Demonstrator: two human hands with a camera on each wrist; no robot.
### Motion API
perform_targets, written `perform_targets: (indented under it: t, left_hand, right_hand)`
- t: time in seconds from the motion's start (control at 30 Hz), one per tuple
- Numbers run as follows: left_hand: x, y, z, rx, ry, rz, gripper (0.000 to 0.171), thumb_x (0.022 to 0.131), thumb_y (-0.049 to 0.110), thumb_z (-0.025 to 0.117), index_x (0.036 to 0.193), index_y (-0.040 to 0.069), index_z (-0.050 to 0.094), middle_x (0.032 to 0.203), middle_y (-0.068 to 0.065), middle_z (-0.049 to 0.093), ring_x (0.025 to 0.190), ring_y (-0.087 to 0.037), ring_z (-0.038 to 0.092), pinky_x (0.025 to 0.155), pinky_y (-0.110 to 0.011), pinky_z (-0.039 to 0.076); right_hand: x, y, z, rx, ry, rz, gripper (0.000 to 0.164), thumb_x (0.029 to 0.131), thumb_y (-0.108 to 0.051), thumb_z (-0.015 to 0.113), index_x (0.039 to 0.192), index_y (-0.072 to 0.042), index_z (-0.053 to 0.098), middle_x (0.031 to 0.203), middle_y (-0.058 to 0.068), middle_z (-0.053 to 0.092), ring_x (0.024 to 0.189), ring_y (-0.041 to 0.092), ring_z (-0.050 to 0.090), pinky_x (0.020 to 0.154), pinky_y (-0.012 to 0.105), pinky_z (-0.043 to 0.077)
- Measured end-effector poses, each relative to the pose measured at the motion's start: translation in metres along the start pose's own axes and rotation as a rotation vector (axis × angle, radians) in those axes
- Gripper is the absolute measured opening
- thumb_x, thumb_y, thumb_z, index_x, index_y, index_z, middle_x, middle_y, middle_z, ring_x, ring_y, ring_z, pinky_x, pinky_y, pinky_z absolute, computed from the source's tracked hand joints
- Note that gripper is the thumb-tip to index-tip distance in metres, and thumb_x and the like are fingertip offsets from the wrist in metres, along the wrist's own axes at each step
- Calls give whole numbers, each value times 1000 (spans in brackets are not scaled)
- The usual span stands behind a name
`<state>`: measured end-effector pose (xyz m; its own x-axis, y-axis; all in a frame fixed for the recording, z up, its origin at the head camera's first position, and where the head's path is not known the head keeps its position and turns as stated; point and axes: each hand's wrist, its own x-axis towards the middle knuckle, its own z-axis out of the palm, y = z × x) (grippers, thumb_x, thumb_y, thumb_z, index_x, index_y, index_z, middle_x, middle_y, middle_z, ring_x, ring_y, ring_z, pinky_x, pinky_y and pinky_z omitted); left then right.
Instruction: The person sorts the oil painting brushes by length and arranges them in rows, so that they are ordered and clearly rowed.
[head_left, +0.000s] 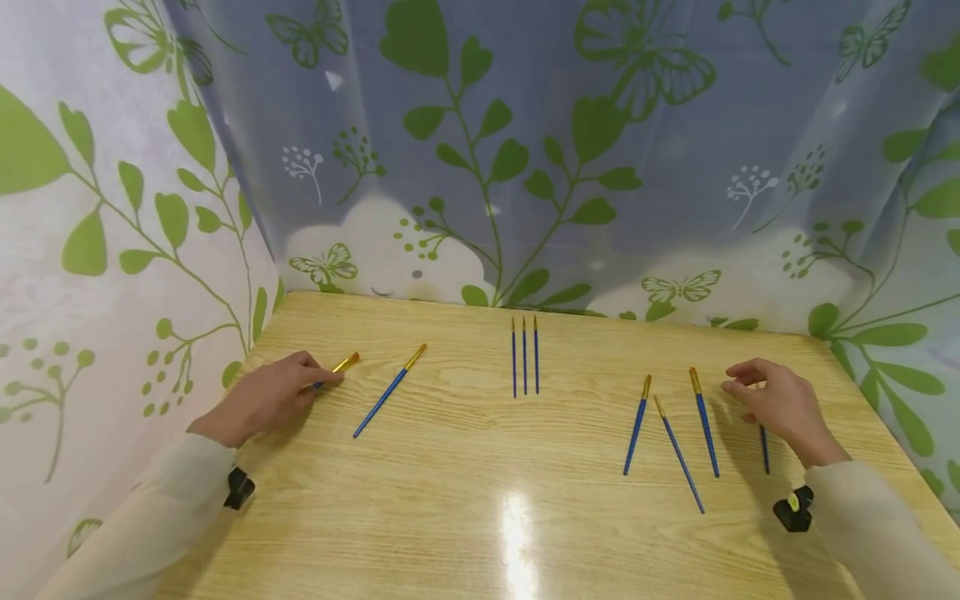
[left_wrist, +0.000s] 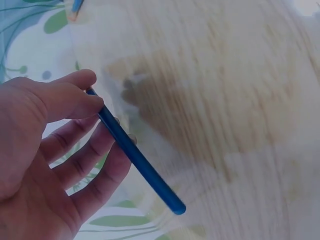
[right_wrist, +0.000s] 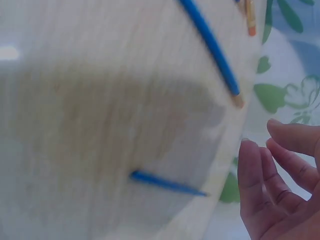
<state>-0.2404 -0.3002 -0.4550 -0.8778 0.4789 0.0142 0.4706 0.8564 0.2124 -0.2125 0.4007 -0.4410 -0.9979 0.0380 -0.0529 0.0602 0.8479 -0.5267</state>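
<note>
On the left side, my left hand (head_left: 281,392) pinches a paintbrush (left_wrist: 142,160) between thumb and fingertips. Its flat orange bristles and gold ferrule poke out past the fingers in the head view, and the blue handle slants down in the left wrist view. Just right of that hand lies another blue paintbrush (head_left: 390,392). My right hand (head_left: 780,404) hovers with loosely bent fingers and nothing between them. Partly hidden under it is a thin blue paintbrush (head_left: 765,450), whose shadowed handle also shows in the right wrist view.
Three thin paintbrushes (head_left: 525,358) stand in a row at the back middle of the wooden table (head_left: 450,517). Several more, including a slim paintbrush (head_left: 679,454) and a thicker paintbrush (head_left: 705,423), lie left of the right hand. A patterned curtain (head_left: 525,225) hangs behind the table.
</note>
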Motion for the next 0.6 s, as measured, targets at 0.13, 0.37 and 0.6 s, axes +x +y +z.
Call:
perform_targets:
  t: [0.13, 0.37, 0.6]
  left_hand:
    - [1, 5, -3, -28, 14, -19, 37, 102, -1, 68, 134, 15, 79, 119, -14, 70, 90, -23, 70, 65, -34, 50]
    - [1, 18, -8, -196, 11, -42, 36, 107, 7, 62, 141, 10, 74, 125, -17, 69, 82, -13, 60, 67, -32, 45]
    - [6, 35, -15, -383, -18, -63, 41, 109, 8, 59, 149, 8, 67, 134, -21, 64, 79, -11, 65, 64, -32, 53]
  right_hand:
    - [-3, 14, -1, -38, 14, 1, 46, 113, -27, 61, 138, 11, 61, 130, 40, 63, 69, 22, 73, 61, 34, 57]
    - [-5, 35, -2, -73, 23, 11, 44, 113, -26, 61, 136, 12, 62, 129, 40, 65, 70, 20, 73, 62, 35, 58]
    - [-4, 47, -4, -149, 41, 25, 43, 111, -28, 64, 131, 11, 65, 128, 38, 67, 94, 44, 71, 79, 57, 53]
